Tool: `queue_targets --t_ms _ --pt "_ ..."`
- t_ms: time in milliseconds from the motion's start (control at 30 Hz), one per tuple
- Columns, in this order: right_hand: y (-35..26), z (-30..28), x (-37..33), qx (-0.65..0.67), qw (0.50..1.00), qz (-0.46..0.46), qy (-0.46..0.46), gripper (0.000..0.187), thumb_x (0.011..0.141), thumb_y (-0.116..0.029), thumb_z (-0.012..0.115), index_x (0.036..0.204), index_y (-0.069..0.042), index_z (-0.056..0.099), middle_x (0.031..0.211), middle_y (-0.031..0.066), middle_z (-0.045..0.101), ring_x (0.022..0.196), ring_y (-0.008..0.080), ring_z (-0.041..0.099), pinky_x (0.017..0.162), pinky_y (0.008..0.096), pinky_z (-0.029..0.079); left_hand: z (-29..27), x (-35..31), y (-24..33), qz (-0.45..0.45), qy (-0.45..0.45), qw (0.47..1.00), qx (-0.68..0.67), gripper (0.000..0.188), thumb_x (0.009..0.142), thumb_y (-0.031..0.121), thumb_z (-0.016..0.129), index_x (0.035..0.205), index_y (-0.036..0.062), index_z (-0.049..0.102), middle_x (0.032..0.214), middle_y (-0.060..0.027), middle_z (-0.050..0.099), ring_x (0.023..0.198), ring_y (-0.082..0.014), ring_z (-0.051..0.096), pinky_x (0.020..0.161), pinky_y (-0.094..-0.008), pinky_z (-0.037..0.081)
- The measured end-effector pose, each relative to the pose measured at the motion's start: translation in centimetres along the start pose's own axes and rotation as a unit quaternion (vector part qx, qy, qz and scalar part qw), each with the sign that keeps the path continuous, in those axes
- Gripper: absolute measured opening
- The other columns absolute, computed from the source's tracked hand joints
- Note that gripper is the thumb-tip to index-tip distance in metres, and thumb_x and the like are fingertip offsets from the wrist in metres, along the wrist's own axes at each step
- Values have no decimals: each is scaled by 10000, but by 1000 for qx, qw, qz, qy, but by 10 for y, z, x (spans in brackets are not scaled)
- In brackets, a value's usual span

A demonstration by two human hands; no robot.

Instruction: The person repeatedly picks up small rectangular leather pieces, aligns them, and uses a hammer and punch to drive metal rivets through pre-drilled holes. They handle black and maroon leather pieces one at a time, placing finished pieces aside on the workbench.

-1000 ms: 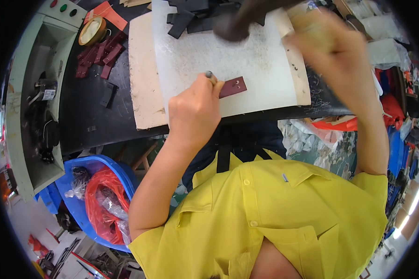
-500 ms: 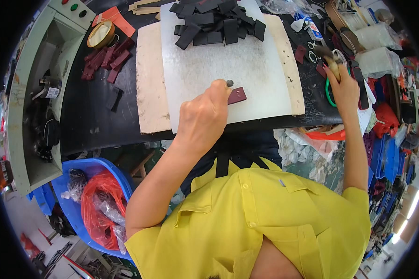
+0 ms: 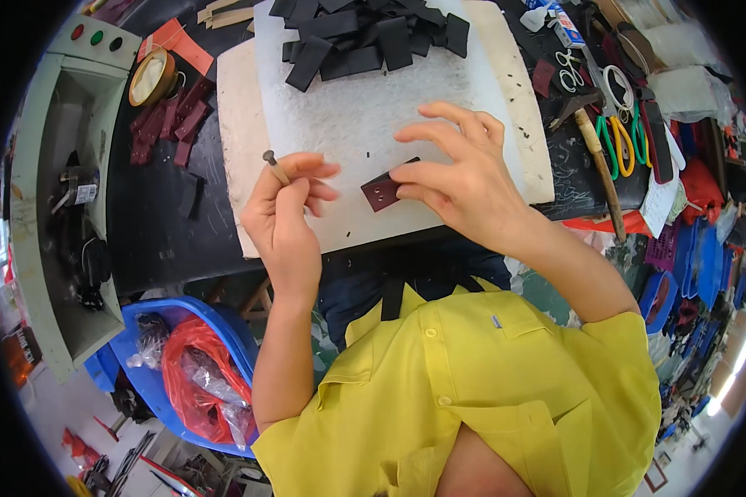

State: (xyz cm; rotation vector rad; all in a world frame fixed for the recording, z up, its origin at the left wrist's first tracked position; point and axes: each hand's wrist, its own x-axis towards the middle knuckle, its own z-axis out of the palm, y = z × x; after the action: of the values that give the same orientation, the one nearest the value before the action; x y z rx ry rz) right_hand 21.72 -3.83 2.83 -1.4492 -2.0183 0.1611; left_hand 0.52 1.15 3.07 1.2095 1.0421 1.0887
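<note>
My left hand (image 3: pixel 283 217) is closed around a slim metal punch (image 3: pixel 278 171), its dark head sticking up past the fingers. Between the thumb and fingers of my right hand (image 3: pixel 471 182) is the edge of a small maroon leather piece (image 3: pixel 376 196). Two round holes show near its lower left end, and it is tilted up over the white board (image 3: pixel 331 124), a dark side showing along its top edge. To the right a hammer (image 3: pixel 598 157) with a wooden handle lies out of my grasp.
Black rectangular pieces (image 3: pixel 352 37) are heaped at the board's far end. Maroon pieces (image 3: pixel 172 124) and a round bowl (image 3: pixel 152 76) lie at the left. Scissors (image 3: pixel 624 145) with coloured handles lie right of the hammer. A blue tub (image 3: pixel 249 331) stands below the table's left side.
My right hand has put the hammer down at the right and come to the maroon leather piece. My left hand has moved left with the punch, off the piece.
</note>
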Motion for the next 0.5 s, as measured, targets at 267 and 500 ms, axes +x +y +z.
queue_targets --t_ms 267,500 --pt "54 -29 6 -26 987 153 33 104 793 -205 779 878 -147 764 865 -10 696 966 185 584 894 358 343 31 -16 -15 221 -42 868 443 233 794 40 736 1019 13 682 935 -106 643 843 -286 527 734 -383 440" --pt "86 -29 69 -213 967 -121 75 395 764 -91 709 1157 -93 668 1119 13 663 1012 213 587 900 350 446 -28 17 1 41 142 933 327 137 953 128 650 976 -7 648 788 -41 589 727 -122 551 646 -263 433"
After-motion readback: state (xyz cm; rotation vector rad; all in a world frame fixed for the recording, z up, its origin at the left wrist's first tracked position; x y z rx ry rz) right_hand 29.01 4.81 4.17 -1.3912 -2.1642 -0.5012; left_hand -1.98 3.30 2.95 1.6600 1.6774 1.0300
